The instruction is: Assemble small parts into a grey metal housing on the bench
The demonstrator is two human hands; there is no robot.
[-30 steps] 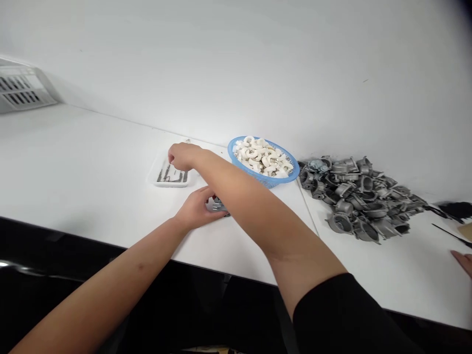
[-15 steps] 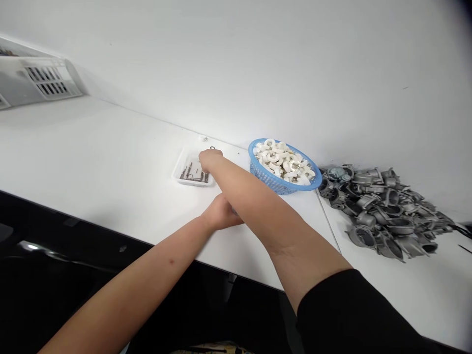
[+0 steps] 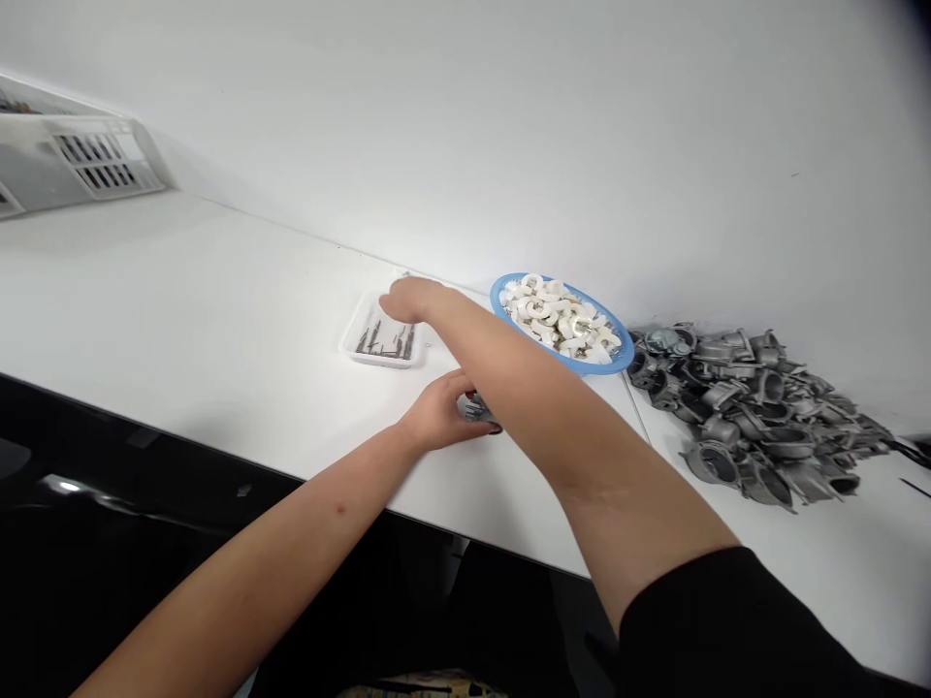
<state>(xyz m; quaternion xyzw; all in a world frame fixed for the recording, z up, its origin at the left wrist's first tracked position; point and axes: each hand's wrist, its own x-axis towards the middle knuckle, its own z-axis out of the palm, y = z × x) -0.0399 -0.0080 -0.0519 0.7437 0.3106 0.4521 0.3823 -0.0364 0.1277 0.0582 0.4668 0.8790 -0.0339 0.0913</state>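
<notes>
Clutching metal fitting (image 3: 476, 409), now uncovered, in left hand (image 3: 440, 412); right hand (image 3: 411, 299) over tray (image 3: 379, 359), grip unclear.

My right arm comes in from about 5 o'clock, a black sleeve (image 3: 727, 620) covering it above the elbow, and my right forearm (image 3: 560, 417) stretches out toward 11 o'clock. My right hand (image 3: 411, 300) hangs bent at the wrist, its fingers curled down, though from this angle I can't quite tell how far they close. My left forearm (image 3: 254, 562) rises from about 7 o'clock to my left hand (image 3: 438, 415), near 12 o'clock, palm down, fingers reaching just under my right forearm.
</notes>
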